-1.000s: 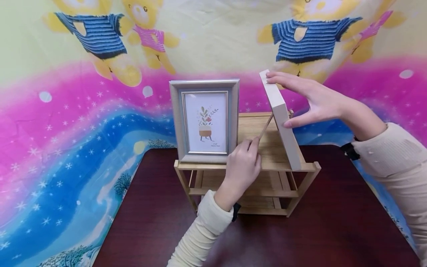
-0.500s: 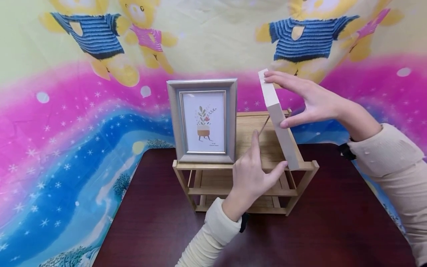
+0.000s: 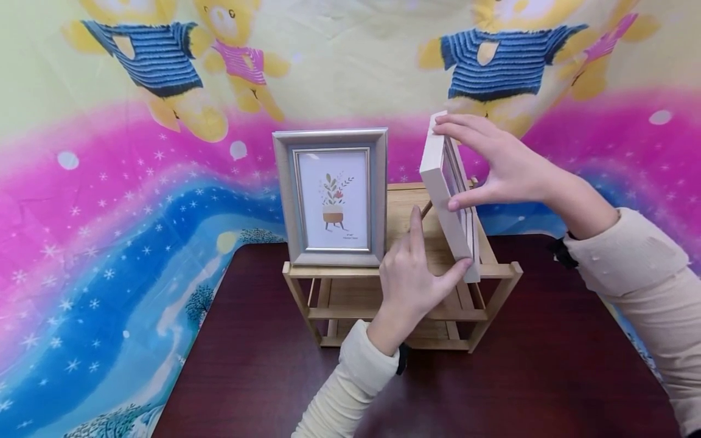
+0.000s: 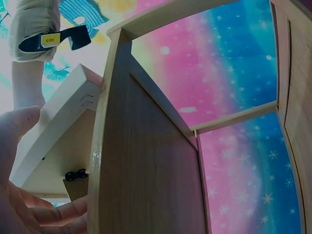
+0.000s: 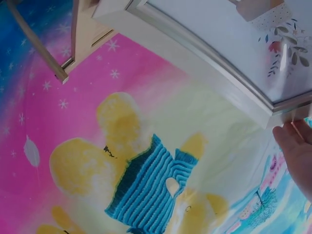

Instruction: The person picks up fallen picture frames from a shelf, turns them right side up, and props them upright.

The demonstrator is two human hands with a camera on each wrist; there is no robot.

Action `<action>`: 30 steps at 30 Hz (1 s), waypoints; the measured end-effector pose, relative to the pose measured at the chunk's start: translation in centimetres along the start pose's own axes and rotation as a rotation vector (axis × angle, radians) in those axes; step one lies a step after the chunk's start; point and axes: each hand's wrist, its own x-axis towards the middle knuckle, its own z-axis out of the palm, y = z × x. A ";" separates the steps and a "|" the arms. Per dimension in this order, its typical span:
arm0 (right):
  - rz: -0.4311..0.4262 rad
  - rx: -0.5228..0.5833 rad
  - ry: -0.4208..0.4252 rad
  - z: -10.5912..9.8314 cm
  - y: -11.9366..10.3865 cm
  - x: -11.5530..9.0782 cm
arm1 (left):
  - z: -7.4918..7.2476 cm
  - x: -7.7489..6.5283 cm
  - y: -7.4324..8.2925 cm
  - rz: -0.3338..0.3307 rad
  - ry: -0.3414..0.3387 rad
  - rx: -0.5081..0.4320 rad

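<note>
A white picture frame (image 3: 448, 219) stands upright, nearly edge-on in the head view, on the top of a wooden shelf rack (image 3: 342, 272). My right hand (image 3: 506, 164) grips its upper corner, fingertips on the top edge and thumb on the near side edge. My left hand (image 3: 409, 280) is low behind it, thumb straight against the bottom of the side edge and index finger extended beside the brown support leg (image 3: 427, 208). In the left wrist view the back of the white frame (image 4: 58, 136) shows. The right wrist view shows its front with a plant print (image 5: 234, 48).
A silver-grey picture frame (image 3: 334, 198) with a potted-plant print stands at the left on the rack's top. The rack is on a dark red table (image 3: 246, 371). Behind hangs a cloth backdrop (image 3: 350, 79) printed with bears and snowflakes.
My left hand lets go of the support leg, opens its thumb and index finger, and reaches the side edge. The white frame swivels so its front shows toward the right; my right hand keeps hold.
</note>
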 end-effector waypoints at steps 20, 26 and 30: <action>0.092 0.281 0.070 -0.3 1.3 0.3 | 0.5 0.5 -0.1 -0.007 0.009 -0.018; 0.211 0.534 0.047 -0.3 1.6 0.2 | 0.6 0.4 0.0 -0.004 0.004 -0.026; 0.229 0.547 0.057 -0.3 1.5 0.2 | 0.7 0.4 0.0 -0.004 0.005 -0.036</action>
